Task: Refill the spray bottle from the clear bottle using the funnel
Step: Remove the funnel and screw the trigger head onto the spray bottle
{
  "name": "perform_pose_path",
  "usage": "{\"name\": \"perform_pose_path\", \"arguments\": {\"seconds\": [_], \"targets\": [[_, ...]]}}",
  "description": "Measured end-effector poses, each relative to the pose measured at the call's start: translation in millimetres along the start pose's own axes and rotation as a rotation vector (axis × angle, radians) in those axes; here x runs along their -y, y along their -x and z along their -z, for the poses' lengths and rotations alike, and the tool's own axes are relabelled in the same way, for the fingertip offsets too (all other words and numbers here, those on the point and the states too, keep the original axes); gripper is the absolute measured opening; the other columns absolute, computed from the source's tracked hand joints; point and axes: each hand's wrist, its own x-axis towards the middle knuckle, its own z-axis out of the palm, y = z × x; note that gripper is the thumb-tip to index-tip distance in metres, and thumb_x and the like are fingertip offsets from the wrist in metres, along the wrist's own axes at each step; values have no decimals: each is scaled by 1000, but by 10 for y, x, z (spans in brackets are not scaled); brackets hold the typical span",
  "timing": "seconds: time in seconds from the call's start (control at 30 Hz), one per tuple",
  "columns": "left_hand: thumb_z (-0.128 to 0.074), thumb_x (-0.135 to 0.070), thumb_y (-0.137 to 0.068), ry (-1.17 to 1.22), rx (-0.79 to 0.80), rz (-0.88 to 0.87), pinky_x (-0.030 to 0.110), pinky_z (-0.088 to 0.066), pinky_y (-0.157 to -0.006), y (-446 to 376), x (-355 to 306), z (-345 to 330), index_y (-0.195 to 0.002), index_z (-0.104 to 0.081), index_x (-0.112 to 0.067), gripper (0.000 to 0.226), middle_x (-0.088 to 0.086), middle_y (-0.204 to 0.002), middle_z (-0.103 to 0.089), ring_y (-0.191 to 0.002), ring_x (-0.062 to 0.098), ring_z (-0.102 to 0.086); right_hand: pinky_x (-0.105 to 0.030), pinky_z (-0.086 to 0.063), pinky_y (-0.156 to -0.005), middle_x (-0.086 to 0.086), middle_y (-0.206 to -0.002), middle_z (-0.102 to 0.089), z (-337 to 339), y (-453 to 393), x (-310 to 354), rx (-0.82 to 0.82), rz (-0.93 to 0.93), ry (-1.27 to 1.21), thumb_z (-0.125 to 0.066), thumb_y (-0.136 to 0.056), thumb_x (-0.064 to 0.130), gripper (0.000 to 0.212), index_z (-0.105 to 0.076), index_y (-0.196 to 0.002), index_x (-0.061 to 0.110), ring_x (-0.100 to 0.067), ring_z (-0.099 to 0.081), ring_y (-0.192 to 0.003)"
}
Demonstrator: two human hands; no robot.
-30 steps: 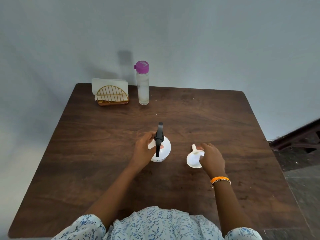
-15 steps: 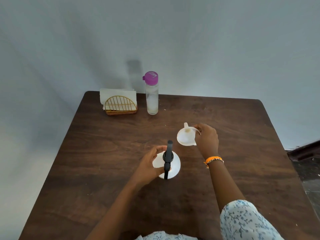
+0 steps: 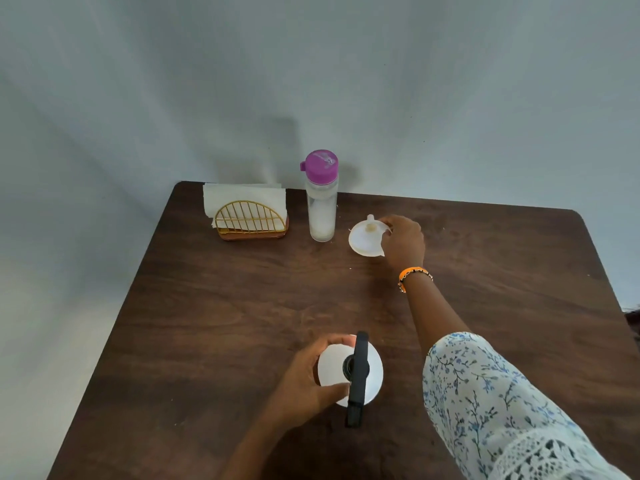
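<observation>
Head view: left hand (image 3: 304, 382) grips the spray bottle (image 3: 349, 374), steadying it; right hand (image 3: 403, 241) pinches the funnel (image 3: 365, 239) near the capped clear bottle (image 3: 322, 199), probably parking it.

White sleeve (image 3: 491, 403) with blue floral print, lace trim, orange beaded bracelet (image 3: 414, 273)

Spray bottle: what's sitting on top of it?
A black trigger head caps the spray bottle, gripped by the left hand. Contents are hidden.
</observation>
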Motion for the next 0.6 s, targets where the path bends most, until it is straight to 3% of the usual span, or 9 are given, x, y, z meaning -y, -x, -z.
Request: {"name": "perform_pose_path", "arguments": {"seconds": [0.27,0.43,0.53,0.6], "targets": [[-74,1,-66,23,-54,-1,19,-45,-95,0,28,-6,-102,-61,-36,53,-17,-116,-62,-117,7,-54,-29,-43,-71,-4,-106,-65,-99,-114,-1,-5,40,7,-48,-75,-1,36,-67,-101,15,-28,-59,-96],[-76,-5,-67,-18,-42,-9,20,-46,-94,6,23,-23,-104,-60,-39,52,-23,-116,-60,-116,2,-52,-35,-43,-81,-3,-125,-54,-58,39,-62,-24,58,45,-54,-78,3,45,-55,-122,13,-25,-44,-116],[-77,-12,-65,-22,-58,-32,17,-43,-93,19,-16,-61,-101,-62,-38,47,-25,-114,-61,-113,-3,-53,-26,-36,-79,-5,-127,-52,-5,297,-41,-101,39,-9,-57,-79,2,44,-54,-121,12,-26,-42,-116],[-77,-19,-65,-51,-71,-54,25,-41,-98,26,-32,-92,-98,-63,-37,40,-22,-112,-63,-114,-1,-53,-21,-33,-84,-6,-125,-52,40,542,1,-116,44,-83,-60,-78,2,41,-56,-118,12,-25,-42,-115]]}}
